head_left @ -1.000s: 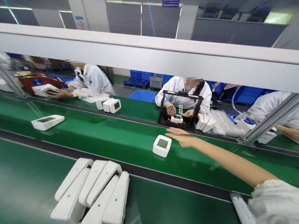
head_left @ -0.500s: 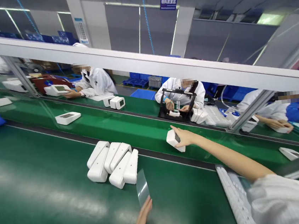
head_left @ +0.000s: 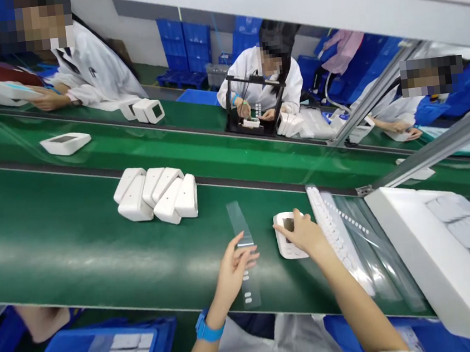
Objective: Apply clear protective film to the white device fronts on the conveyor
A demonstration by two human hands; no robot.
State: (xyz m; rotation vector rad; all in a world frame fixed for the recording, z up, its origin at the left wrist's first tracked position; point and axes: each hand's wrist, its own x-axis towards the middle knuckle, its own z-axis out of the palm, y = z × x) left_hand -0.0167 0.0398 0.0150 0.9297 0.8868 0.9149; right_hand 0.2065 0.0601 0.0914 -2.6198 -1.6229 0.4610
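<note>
My right hand [head_left: 307,234] grips a white device with a dark screen [head_left: 285,246] by its edges, low over the near green bench. My left hand [head_left: 233,268] is open, fingers stretched and apart, over a clear plastic strip [head_left: 236,216] bearing small white pads. Whether its fingertips touch the strip I cannot tell. A blue band [head_left: 209,327] circles my left wrist. Left of the strip, several white wedge-shaped devices [head_left: 155,193] lie in a close group. To the right of my right hand are clear sheets with rows of white pads [head_left: 337,232].
A white foam tray [head_left: 411,258] stands at the right end. Behind the bench runs a green conveyor [head_left: 216,153] with a white device [head_left: 66,143] on it. Co-workers in white coats sit beyond. A metal post [head_left: 377,91] rises at right; a blue bin [head_left: 87,334] is below.
My right hand has brought the white device from the conveyor to the near bench. My left hand has moved further over the strip, which now lies on the bench. The view has tilted down.
</note>
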